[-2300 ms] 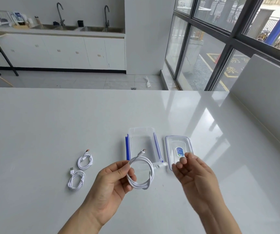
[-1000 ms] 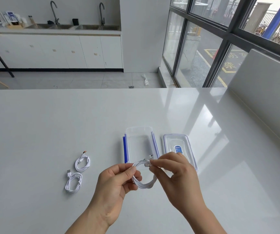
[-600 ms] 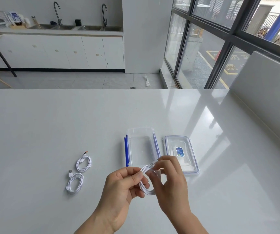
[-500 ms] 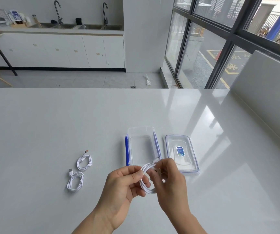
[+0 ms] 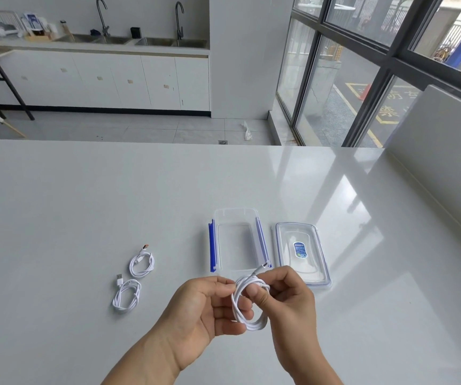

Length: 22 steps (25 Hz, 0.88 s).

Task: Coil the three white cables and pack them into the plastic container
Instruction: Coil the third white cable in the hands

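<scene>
White cable (image 5: 247, 309) coiled in small loop, pinched by both hands

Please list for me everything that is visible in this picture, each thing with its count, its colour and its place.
held cable: 1, white, coiled, between both hands, nearer than the container
loose cables: 2, white, coiled, lying on the table at the left
container: 1, clear with blue clips, open, at the table's centre
lid: 1, clear with a blue label, flat on the table just right of the container
table: 1, white and glossy, fills the foreground
taps: 2, dark, on the far counter
left hand: 1, pinches the coil's left side
right hand: 1, thumb through the coil, fingers round its top
</scene>
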Each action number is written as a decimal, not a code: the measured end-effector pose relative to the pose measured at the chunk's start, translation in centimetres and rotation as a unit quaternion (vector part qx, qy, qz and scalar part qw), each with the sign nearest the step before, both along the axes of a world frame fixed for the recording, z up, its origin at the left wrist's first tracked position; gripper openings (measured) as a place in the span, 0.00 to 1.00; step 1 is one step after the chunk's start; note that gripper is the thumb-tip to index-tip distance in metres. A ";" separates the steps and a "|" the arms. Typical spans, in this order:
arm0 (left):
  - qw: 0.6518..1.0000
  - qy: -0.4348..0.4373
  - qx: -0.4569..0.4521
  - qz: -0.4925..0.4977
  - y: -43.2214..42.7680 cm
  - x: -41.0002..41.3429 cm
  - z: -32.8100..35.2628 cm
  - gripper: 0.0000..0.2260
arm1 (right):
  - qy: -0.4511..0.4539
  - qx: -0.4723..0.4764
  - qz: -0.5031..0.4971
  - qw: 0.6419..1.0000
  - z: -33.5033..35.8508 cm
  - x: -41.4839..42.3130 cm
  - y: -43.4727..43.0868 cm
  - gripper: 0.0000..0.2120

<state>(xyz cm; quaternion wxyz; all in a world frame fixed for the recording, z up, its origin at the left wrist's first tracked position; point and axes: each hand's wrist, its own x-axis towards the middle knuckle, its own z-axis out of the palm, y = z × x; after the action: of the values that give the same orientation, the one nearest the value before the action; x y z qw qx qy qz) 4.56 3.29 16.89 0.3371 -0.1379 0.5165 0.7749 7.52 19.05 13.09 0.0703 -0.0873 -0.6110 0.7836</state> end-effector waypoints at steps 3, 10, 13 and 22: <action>0.999 0.017 -0.031 -0.004 0.0 0.0 0.3 0.08 | -0.018 -0.051 0.017 0.998 -0.4 -0.2 0.0 0.16; 0.996 0.034 -0.080 0.027 0.3 0.2 0.3 0.07 | -0.056 -0.112 0.086 0.988 -0.8 -0.5 0.8 0.25; 0.992 0.057 -0.106 0.035 0.5 0.3 0.5 0.04 | -0.060 -0.121 0.100 0.986 -0.8 -0.7 1.2 0.24; 0.963 0.147 -0.226 0.014 0.3 -0.2 0.8 0.07 | -0.063 -0.161 0.042 0.984 -1.7 0.1 -0.4 0.28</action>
<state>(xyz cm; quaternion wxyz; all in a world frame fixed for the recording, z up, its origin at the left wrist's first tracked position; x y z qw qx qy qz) 4.35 3.57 17.72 0.2070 -0.1023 0.7198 0.6546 7.59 18.65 11.35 -0.0162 -0.1214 -0.4836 0.8667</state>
